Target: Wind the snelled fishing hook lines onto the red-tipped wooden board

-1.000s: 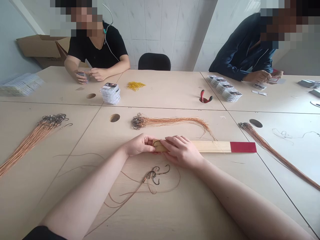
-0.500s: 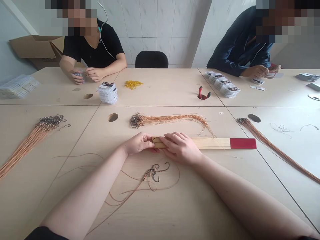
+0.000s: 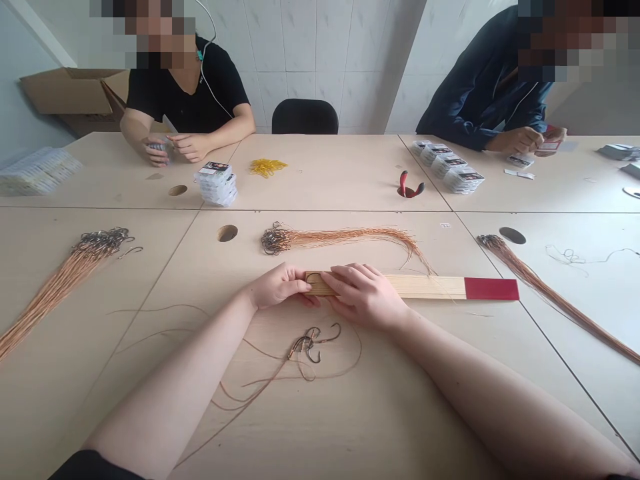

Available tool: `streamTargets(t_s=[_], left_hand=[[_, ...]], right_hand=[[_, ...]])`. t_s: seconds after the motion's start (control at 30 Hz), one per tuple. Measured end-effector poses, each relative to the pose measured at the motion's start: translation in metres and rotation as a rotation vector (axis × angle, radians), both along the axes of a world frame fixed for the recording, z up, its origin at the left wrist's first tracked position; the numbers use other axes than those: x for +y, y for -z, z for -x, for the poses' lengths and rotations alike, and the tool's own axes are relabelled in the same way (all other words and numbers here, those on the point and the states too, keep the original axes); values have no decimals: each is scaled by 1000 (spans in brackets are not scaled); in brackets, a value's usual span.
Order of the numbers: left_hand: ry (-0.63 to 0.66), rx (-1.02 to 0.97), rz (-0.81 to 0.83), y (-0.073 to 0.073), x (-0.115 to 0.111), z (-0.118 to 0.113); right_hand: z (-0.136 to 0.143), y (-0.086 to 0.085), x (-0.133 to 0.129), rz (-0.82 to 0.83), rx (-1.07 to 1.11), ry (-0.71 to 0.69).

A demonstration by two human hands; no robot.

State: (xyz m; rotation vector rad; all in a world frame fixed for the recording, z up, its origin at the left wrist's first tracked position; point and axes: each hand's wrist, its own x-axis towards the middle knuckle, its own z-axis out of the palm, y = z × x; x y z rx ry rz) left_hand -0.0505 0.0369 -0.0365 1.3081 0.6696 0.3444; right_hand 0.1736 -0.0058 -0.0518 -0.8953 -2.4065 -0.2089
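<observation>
A long flat wooden strip [image 3: 430, 286] with a red end lies crosswise in front of me. My left hand [image 3: 281, 288] grips its left end, thumb on the near side. Closed over the strip just beside it is my right hand [image 3: 363, 293]. Between the two, a dark curved hook seems to rest on the wood, partly hidden by my fingers. Nearer to me, several loose fish hooks [image 3: 310, 343] lie on the table with copper-coloured lines trailing left. Beyond the strip sits a bundle of hooks with copper lines [image 3: 340, 237].
More line bundles lie at left [image 3: 75, 280] and right [image 3: 540, 287]. Across the table [image 3: 325, 187] two people handle small packs near box stacks [image 3: 216, 185]. Red-handled pliers [image 3: 410, 187] stand in a table hole; yellow pieces [image 3: 269, 167] lie farther back.
The view has shifted very slightly. Both hands keep the same hold on the wooden strip; at the far right, the other person's hands have moved a little.
</observation>
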Motion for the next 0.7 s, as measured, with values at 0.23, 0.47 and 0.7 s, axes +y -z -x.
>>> streamTargets(t_s=[0.23,0.47,0.7], left_hand=[[-10,16,12,0,0,-1],[-25,23,26,1,1,-1],[-22,25,33,2,1,-1]], right_hand=[[2,-3,0,27,-9,10],[5,-8,-3,80,-41,45],[4,-9,-3,102,-45,46]])
